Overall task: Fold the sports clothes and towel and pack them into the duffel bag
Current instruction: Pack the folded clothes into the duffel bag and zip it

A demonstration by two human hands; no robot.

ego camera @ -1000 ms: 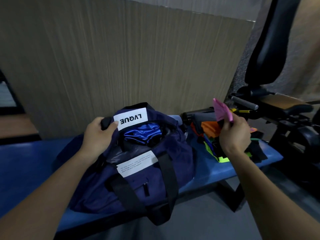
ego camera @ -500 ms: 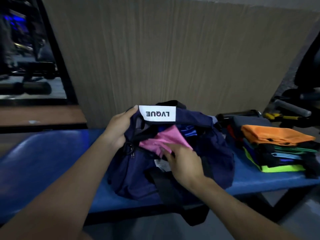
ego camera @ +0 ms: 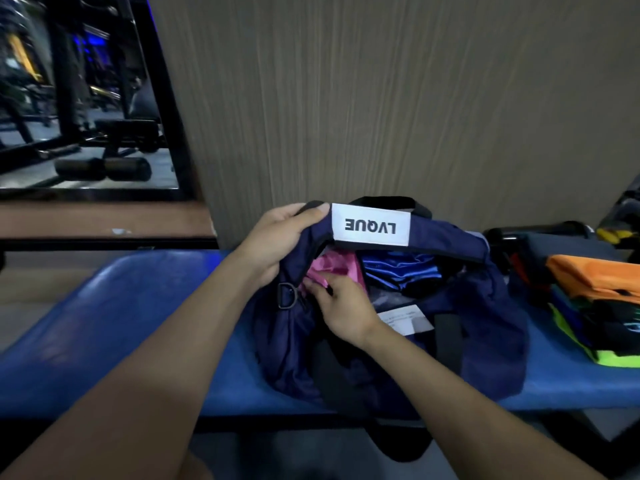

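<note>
Head view. Navy duffel bag (ego camera: 485,327) sits on blue desk (ego camera: 114,327), mouth open. Left hand (ego camera: 273,240) grips the bag's far rim beside the white LVQUE label (ego camera: 370,228), fingers curled over the edge, lifting it. Right hand (ego camera: 343,306) reaches into the opening just below the left hand, fingertips pressing on pink garment (ego camera: 332,268); whether it pinches the cloth cannot be told. Shiny blue garment (ego camera: 398,271) lies inside, just right of the right hand. Stack of folded clothes (ego camera: 595,306), orange on top, rests on the desk well right of both hands.
</note>
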